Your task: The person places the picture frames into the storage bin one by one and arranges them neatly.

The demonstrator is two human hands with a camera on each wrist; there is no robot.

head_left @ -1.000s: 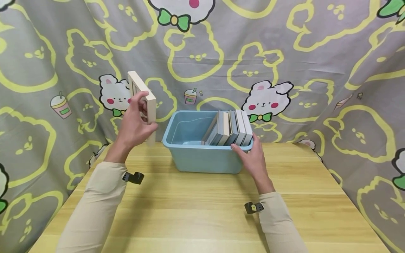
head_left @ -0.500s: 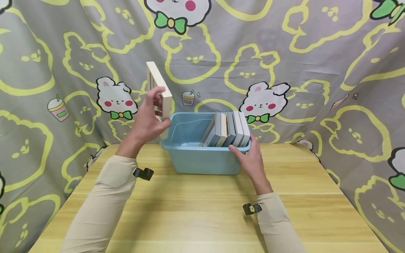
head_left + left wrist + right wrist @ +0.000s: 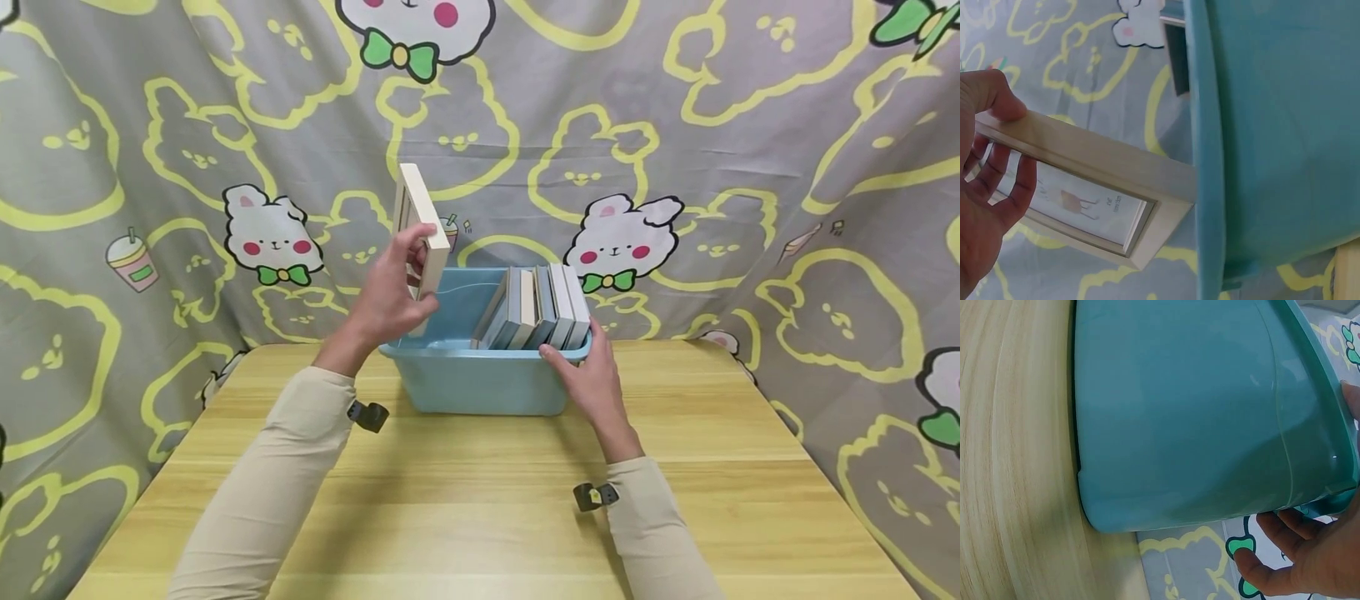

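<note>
In the head view my left hand [image 3: 390, 292] grips a pale wooden picture frame [image 3: 425, 208] upright, thumb on one side and fingers on the other. In the left wrist view, the picture frame [image 3: 1100, 147] shows a glazed front with a printed animal drawing. It is over the left end of a light blue plastic bin [image 3: 487, 382]. At the bin's right end my right hand [image 3: 597, 379] holds the rim, thumb at the front. Several slim frames [image 3: 542, 308] in grey-blue, cream and white stand on edge, leaning, in the bin's right half. Their faces are mostly hidden.
The bin stands on a light wood table [image 3: 480, 492] near its back edge. Behind and at both sides hangs a grey curtain [image 3: 337, 125] with yellow outlines and rabbits. The bin's left half shows bare floor and wall.
My left hand has moved right with the picture frame, from beside the bin to over its left end. My right hand has stayed on the rim.
</note>
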